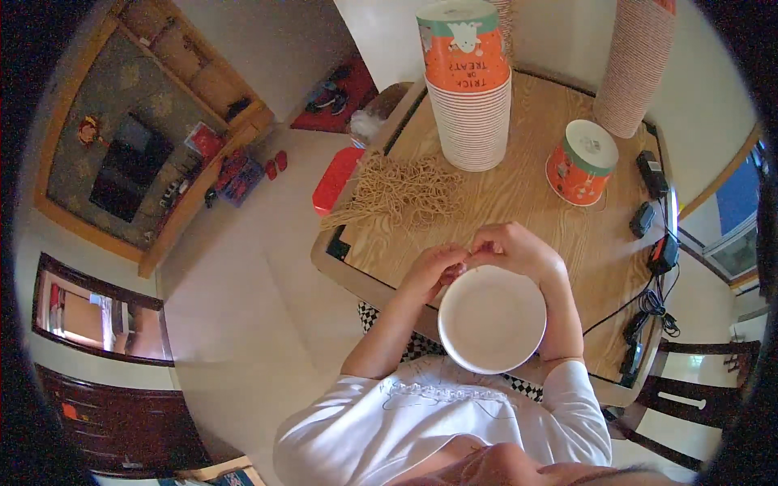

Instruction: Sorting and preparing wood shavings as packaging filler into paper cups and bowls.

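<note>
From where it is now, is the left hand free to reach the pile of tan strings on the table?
Probably yes. The left hand sits at the white bucket's rim, and only bare wooden table lies between it and the pile of tan strings. It seems to pinch something small.

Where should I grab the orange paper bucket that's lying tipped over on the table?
Take the orange bucket around its side wall, coming down from above. It lies tilted with its white bottom facing up and toward the camera, so the round wall is the part free for fingers to wrap. Nothing touches it; the tall cup stack stands just behind.
</note>
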A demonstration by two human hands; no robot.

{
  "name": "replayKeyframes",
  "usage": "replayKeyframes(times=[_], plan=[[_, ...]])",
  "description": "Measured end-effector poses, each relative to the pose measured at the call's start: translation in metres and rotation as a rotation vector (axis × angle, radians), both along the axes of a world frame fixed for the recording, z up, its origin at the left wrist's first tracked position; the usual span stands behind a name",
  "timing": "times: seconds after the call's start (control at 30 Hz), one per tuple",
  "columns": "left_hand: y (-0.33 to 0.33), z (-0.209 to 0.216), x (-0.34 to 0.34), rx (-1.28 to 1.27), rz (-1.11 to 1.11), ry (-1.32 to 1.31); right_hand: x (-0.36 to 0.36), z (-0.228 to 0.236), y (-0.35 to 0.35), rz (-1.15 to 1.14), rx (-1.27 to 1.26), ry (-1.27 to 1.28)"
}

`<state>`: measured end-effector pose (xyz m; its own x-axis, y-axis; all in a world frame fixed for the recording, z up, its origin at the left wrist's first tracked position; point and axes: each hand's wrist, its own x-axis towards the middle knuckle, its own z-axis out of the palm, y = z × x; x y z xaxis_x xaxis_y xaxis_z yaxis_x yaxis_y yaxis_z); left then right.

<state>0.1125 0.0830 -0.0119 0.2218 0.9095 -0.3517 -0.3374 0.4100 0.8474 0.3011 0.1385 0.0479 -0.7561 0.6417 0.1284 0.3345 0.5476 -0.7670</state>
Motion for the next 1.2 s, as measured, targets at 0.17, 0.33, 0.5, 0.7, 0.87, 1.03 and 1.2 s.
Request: replayKeyframes(times=[0.17,0.33,0.5,0.7,0.87,1.03,1.2], plan=[[0.001,-0.006,-0.004,-0.009,-0.005,-0.058,-0.002,0.001,-0.001,-0.019,-0.002,0.0],[0.0,-0.005,-0.002,-0.03,0.021,-0.011,-0.002,0.004,-0.002,-0.02,-0.011,0.044],[-0.001,0.0,-0.006,0.026,-0.042,-0.002,-0.001,0.008,-0.003,-0.021,-0.048,0.036],[0.002,0.006,-0.013,0.114,-0.18,0.051,-0.001,0.003,-0.002,-0.027,-0.101,0.041],[0.002,0.01,-0.009,0.126,-0.137,0.096,0.0,0.004,-0.002,-0.014,-0.128,0.032],[0.003,0.001,-0.009,0.149,-0.12,0.079,0.001,0.005,-0.002,0.02,-0.118,0.061],[0.004,-0.003,-0.011,0.146,-0.121,0.078,0.0,0.008,-0.004,-0.059,-0.165,0.046]])
